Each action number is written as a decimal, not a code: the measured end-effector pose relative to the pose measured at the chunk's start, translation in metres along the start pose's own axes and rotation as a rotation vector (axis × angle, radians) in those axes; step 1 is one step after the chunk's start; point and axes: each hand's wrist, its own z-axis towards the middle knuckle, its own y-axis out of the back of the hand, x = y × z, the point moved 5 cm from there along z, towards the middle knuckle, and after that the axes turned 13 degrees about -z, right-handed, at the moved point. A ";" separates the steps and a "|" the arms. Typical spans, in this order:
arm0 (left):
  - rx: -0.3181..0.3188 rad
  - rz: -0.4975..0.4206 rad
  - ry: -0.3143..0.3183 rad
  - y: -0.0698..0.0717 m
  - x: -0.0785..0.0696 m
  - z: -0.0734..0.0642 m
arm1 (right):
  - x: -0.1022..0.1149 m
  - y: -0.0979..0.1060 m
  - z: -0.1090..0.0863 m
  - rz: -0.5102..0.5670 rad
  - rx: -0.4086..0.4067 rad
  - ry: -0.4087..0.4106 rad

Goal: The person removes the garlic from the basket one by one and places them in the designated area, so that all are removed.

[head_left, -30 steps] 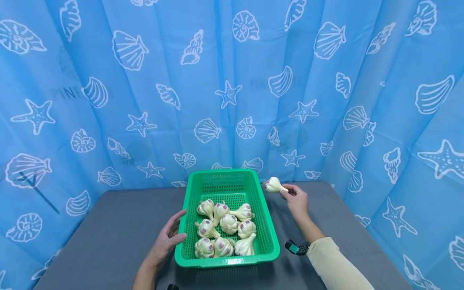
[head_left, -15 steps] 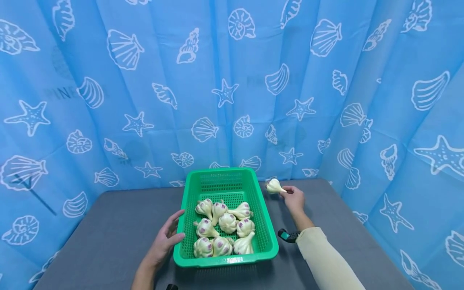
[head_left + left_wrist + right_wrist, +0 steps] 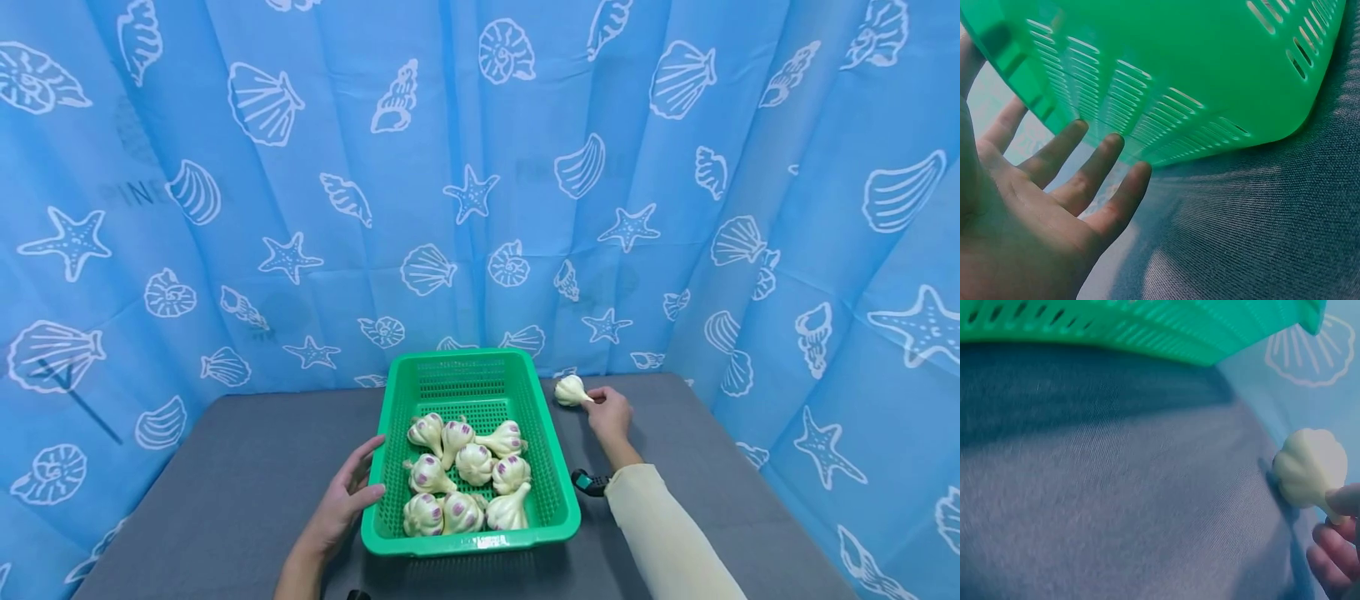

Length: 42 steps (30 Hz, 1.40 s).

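A green plastic basket [image 3: 471, 546] stands on the grey table with several garlic bulbs [image 3: 474, 463] in its near part. At its left side is my left hand [image 3: 343, 500]; the left wrist view shows the fingers [image 3: 1100, 164] spread and nearly straight against the slotted outer wall. Beyond the basket's right rim, my right hand [image 3: 611, 417] pinches another garlic bulb [image 3: 572, 391] by its stem. In the right wrist view that bulb [image 3: 1311, 467] hangs low near the tabletop, its stem between thumb and fingers. Whether it touches the table I cannot tell.
The grey table [image 3: 247, 483] extends to both sides of the basket. A blue curtain [image 3: 480, 292] with white shell and starfish prints hangs along the back and both sides. A black strap device [image 3: 592, 483] sits at my right wrist.
My right hand has lowered the garlic bulb slightly toward the table on the basket's right, and the forearm has swung left. My left hand and the basket stay in place.
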 end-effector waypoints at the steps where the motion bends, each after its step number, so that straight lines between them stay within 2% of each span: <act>1: 0.000 0.002 0.001 0.000 0.000 0.000 | 0.000 0.000 0.000 -0.023 0.006 0.006; 8: 0.006 0.001 -0.009 0.000 -0.001 0.000 | 0.000 -0.004 -0.002 -0.136 0.060 0.003; 12: 0.008 -0.001 -0.005 0.000 -0.001 0.000 | 0.001 -0.007 -0.004 -0.140 0.069 -0.007; 18: 0.055 -0.021 -0.014 -0.002 -0.001 -0.001 | 0.002 -0.010 -0.006 -0.144 0.077 -0.005; 24: 0.046 -0.010 -0.019 -0.003 -0.003 -0.002 | 0.003 -0.012 -0.005 -0.151 0.086 -0.010; 33: 0.014 -0.004 -0.015 -0.003 -0.003 -0.002 | -0.003 -0.013 -0.010 -0.096 0.067 0.083; 42: -0.005 0.004 -0.011 -0.002 -0.001 -0.001 | -0.014 -0.007 -0.019 0.003 0.109 0.126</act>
